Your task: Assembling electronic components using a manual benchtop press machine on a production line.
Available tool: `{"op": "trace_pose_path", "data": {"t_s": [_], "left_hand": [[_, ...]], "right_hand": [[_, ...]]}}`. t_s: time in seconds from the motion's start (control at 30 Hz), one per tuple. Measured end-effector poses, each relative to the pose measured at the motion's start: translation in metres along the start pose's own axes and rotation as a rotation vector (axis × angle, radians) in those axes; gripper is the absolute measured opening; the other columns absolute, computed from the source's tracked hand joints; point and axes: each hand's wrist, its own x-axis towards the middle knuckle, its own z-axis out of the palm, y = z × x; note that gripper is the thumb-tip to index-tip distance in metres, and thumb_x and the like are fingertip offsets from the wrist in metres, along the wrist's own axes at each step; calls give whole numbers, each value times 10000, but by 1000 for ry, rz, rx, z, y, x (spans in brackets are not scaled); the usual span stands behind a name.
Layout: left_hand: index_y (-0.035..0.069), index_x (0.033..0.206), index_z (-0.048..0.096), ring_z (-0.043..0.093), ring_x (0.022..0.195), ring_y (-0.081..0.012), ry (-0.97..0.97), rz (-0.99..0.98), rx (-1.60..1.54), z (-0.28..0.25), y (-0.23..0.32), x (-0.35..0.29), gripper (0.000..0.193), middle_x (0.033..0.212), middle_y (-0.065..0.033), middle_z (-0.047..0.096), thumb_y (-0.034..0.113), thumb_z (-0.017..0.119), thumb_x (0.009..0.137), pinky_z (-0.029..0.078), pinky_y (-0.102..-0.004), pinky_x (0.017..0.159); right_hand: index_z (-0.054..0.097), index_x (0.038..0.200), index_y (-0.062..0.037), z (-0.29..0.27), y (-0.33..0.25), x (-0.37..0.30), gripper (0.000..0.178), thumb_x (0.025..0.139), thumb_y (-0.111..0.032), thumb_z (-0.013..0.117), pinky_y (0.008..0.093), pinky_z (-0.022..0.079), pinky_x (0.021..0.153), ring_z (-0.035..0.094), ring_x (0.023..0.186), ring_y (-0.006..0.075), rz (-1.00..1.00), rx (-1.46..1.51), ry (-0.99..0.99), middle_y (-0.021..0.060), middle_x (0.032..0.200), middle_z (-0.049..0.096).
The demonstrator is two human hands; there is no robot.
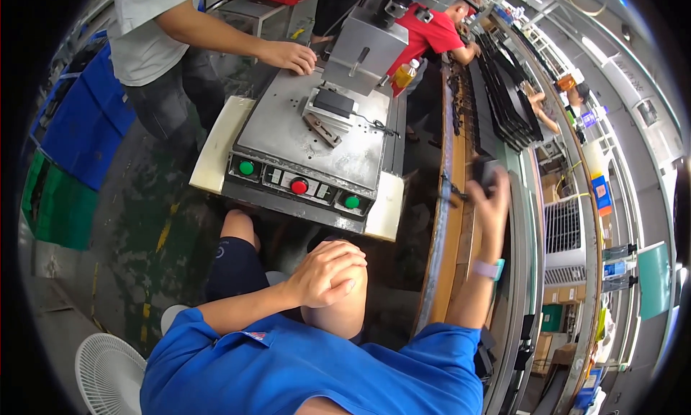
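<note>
My left hand (pixel 327 274) rests on my bent knee, its fingers laid over the kneecap and nothing held. Out to the right over the conveyor line, my right hand (pixel 491 208) is smeared by motion. Its fingers are around a dark box-shaped part (pixel 482 170), also blurred, with a thin black cord (pixel 453 190) beside it. Before me stands a press machine (pixel 317 127) with two green buttons and a red one. On its metal bed, a black rectangular block (pixel 334 102) sits in a fixture under the press head (pixel 366 51), with a cable trailing to the right.
A co-worker's hand (pixel 288 56) lies on the machine's far left edge. Another person in a red shirt (pixel 425 30) works farther up the line. Black trays (pixel 504 91) are stacked along the conveyor. A white fan (pixel 119 375) and blue bin (pixel 86 120) stand left.
</note>
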Motion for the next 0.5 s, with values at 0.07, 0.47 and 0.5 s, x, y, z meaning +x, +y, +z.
{"op": "trace_pose_path", "data": {"t_s": [0.07,0.47,0.5], "left_hand": [[6,1021,649,603,1041,-331,-7,16,-32,0,-2,7,339,1083,-152,633,212,621,753,436,-423,932],[100,1148,558,612,1019,-178,396,-331,273,-130,-212,147,424,1093,-35,643,171,762,783,495,-331,835],[100,1148,558,612,1019,-178,402,-329,270,-136,-228,157,424,1093,-35,643,171,762,783,495,-331,835]], "right_hand": [[560,1163,14,34,-4,-22,484,752,-103,788,296,484,726,590,775,163,259,264,-251,67,858,625],[564,1135,46,98,-42,-30,550,699,-160,830,325,475,802,592,904,236,36,280,-387,132,990,583],[564,1142,46,102,-43,-32,562,696,-166,832,326,473,815,588,924,243,23,281,-401,135,1011,574]]}}
